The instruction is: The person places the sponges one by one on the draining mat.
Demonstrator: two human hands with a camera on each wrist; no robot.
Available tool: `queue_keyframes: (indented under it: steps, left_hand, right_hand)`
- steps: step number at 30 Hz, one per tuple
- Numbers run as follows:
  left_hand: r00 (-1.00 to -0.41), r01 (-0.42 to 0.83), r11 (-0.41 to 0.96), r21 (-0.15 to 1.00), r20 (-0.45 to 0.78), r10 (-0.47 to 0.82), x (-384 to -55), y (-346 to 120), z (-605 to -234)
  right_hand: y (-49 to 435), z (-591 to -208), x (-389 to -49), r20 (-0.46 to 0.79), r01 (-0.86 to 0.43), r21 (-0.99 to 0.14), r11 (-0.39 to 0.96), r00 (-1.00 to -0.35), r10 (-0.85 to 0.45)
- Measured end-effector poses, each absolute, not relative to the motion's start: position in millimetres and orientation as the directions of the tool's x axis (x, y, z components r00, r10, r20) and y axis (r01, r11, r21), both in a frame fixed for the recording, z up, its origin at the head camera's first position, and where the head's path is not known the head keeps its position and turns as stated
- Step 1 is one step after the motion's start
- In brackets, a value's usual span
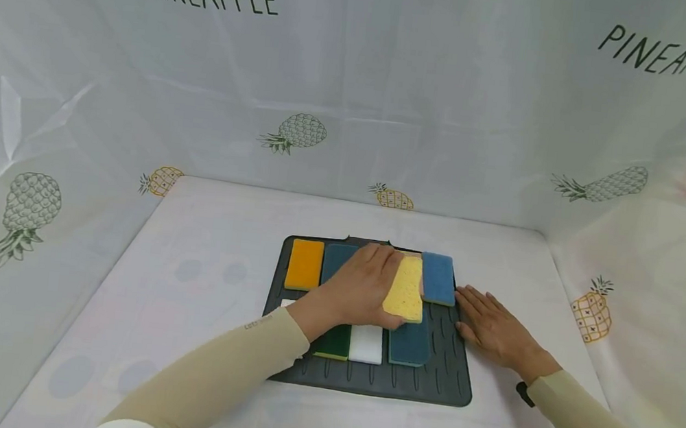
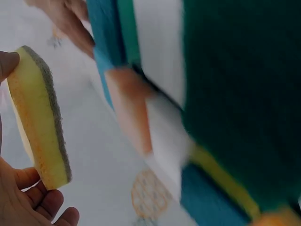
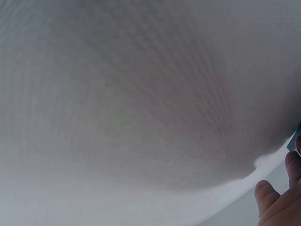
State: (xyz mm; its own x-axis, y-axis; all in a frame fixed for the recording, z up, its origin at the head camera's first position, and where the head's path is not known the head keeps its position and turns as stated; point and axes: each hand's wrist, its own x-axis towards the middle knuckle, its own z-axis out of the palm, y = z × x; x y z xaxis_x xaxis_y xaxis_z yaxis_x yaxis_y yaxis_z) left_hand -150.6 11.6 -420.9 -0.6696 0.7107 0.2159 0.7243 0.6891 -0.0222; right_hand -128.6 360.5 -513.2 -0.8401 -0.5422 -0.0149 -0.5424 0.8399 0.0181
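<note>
My left hand (image 1: 364, 285) holds a yellow sponge (image 1: 407, 289) above the dark ridged tray (image 1: 450, 372). In the left wrist view, thumb and fingers pinch the sponge (image 2: 37, 117) at its two ends, and a grey scouring layer shows on one side. Beneath and around this hand, sponges lie in rows: orange (image 1: 303, 265), dark blue (image 1: 339, 256), dark green (image 1: 333, 342), white (image 1: 365, 344), teal (image 1: 409, 348) and blue (image 1: 438, 278). A peach one (image 2: 129, 103) is partly hidden by the held sponge in the head view. My right hand (image 1: 496, 329) lies flat, fingertips at the tray's right edge.
The tray sits on a white-covered table (image 1: 194, 337). A white sheet printed with pineapples (image 1: 303, 131) rises behind it and at both sides. Pale cloth (image 3: 117, 117) fills most of the right wrist view.
</note>
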Motion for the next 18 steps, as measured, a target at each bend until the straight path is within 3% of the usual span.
queue_keyframes:
  steps: [8,13,18]
  left_hand:
    - [-0.626,0.760,0.650,-0.031,0.237,0.743,-132.7,71.9,-441.2]
    - [-0.654,0.745,0.667,0.007,0.206,0.728,-120.5,101.4,-453.1]
    - [-0.692,0.720,0.692,0.054,0.144,0.708,-112.9,121.3,-464.6]
  right_hand:
    - [363.9,-514.1,-130.8,-0.020,-0.556,0.026,0.831,-0.831,-0.556]
    - [368.2,-514.1,-130.3,0.011,-0.594,0.050,0.803,-0.803,-0.595]
    - [369.9,-510.9,-128.9,-0.041,-0.585,0.034,0.810,-0.811,-0.584]
